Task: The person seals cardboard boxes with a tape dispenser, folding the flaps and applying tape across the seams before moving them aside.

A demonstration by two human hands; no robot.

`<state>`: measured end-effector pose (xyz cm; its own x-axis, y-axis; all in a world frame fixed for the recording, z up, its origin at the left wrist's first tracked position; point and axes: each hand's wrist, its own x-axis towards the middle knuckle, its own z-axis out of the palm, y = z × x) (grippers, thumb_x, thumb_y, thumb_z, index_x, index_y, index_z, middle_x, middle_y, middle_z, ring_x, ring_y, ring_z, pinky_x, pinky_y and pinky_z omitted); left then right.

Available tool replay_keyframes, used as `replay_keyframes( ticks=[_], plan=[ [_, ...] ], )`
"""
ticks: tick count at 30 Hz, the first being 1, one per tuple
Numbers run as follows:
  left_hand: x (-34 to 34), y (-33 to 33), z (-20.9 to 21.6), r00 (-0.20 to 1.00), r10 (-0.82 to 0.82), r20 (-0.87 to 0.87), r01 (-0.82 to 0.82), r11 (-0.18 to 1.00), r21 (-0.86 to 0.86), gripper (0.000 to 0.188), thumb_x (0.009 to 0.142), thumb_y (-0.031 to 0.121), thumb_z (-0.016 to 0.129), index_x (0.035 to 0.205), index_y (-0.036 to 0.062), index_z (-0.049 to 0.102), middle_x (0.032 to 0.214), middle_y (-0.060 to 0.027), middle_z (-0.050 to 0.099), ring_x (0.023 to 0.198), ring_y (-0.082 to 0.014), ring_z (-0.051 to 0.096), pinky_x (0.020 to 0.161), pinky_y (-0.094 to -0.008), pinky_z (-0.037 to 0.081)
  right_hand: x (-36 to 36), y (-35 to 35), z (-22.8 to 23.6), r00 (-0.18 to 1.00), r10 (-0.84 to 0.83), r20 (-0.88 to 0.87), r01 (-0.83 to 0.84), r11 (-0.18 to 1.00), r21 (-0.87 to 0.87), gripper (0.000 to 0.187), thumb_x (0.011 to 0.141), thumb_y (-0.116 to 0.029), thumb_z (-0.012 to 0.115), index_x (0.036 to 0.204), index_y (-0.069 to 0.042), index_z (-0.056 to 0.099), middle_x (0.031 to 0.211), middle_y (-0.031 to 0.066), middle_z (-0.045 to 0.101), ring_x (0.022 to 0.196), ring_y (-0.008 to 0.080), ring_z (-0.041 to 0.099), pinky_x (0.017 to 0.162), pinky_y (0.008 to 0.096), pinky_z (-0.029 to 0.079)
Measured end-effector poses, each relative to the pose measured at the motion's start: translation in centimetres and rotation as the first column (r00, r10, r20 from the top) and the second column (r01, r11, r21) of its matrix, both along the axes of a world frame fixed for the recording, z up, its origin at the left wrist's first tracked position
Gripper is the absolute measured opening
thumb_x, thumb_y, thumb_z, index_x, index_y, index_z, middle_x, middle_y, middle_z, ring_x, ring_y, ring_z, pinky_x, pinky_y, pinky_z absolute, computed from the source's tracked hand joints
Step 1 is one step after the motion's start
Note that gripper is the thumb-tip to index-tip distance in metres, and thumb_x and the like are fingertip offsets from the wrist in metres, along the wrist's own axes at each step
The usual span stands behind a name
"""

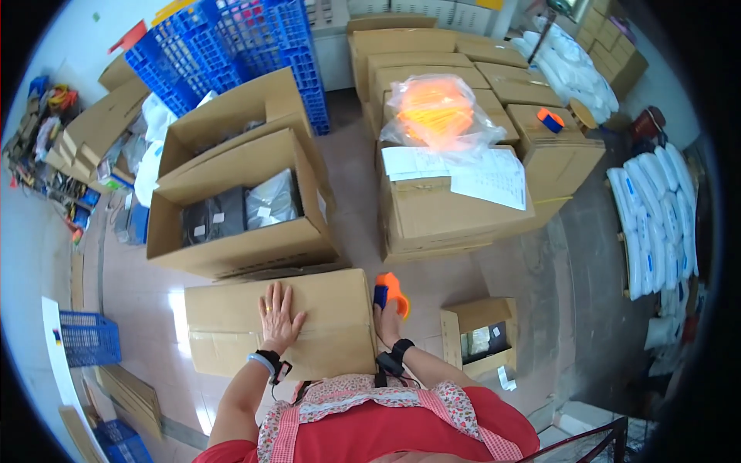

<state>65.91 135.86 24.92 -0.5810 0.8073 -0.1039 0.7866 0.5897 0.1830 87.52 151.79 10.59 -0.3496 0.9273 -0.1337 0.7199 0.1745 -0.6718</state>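
A closed cardboard box (216, 312) lies right in front of me, a seam running across its top. My left hand (280, 320) rests flat on that top, its fingers spread. Just beyond the box's right side, my right hand (387, 322) is closed around an orange and blue tape dispenser (397, 293). Part of its grip is hidden behind the dispenser and the box edge.
Ahead on the left stands an open carton (255, 251) with dark and clear-bagged packs. Stacked boxes (432, 212) bear papers (490, 181) and a bag of orange items (436, 112). A small open carton (478, 309) sits right; blue crates (231, 46) rise behind.
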Motion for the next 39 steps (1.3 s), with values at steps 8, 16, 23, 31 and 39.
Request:
replay_keyframes(
  ticks=[8,16,23,31,39],
  plan=[
    [0.1,-1.0,0.2,0.999,0.024,0.027,-0.025,0.999,0.045,0.072,0.084,0.047,0.053,0.141,0.0079,0.033,0.15,-0.0162,0.021,0.14,-0.0325,0.014,0.111,-0.0536,0.01,4.9,0.9,-2.3,0.915,0.346,0.208,-0.274,0.911,-0.308,0.044,0.088,-0.038,0.055,0.1,0.003,0.05,0.084,0.0284,0.062,0.077,0.045,0.061,0.065,0.0517,0.047],
    [-4.3,-3.5,-0.1,0.991,0.06,0.119,-0.088,0.966,0.244,0.07,0.084,0.045,0.054,0.138,0.0058,0.035,0.147,-0.0157,0.028,0.139,-0.0306,0.019,0.112,-0.0509,0.011,4.8,0.0,8.8,0.918,0.392,0.05,-0.388,0.918,-0.084,0.046,0.089,-0.04,0.053,0.105,0.003,0.049,0.083,0.0276,0.061,0.078,0.0438,0.06,0.066,0.0489,0.047],
    [-12.9,-17.8,0.4,0.898,0.431,-0.085,-0.419,0.898,0.132,0.073,0.085,0.051,0.05,0.14,0.0052,0.033,0.146,-0.0184,0.028,0.138,-0.0326,0.02,0.112,-0.0473,0.014,7.2,-4.2,12.1,0.916,0.342,0.209,-0.348,0.937,-0.009,0.044,0.088,-0.038,0.054,0.098,0.005,0.052,0.084,0.0285,0.061,0.078,0.0458,0.059,0.067,0.0517,0.046],
    [-22.2,-35.1,-14.6,0.474,0.578,0.664,-0.775,0.632,0.003,0.072,0.091,0.06,0.032,0.134,0.003,0.043,0.135,-0.0265,0.043,0.123,-0.041,0.042,0.1,-0.0444,0.036,10.7,-11.9,16.2,0.983,-0.156,-0.096,0.142,0.98,-0.14,0.041,0.086,-0.031,0.061,0.108,0.004,0.057,0.093,0.0131,0.064,0.085,0.0257,0.061,0.077,0.0357,0.047],
    [-20.7,-20.9,3.5,0.882,0.211,0.421,-0.431,0.723,0.54,0.032,0.092,0.025,0.057,0.112,0.0,0.06,0.105,-0.0191,0.064,0.099,-0.0286,0.061,0.084,-0.0364,0.047,8.3,-16.7,21.7,0.934,-0.079,-0.349,-0.002,0.974,-0.226,0.039,0.083,-0.017,0.067,0.117,0.0,0.056,0.098,0.0035,0.064,0.087,0.0109,0.058,0.079,0.0272,0.048]
  ],
)
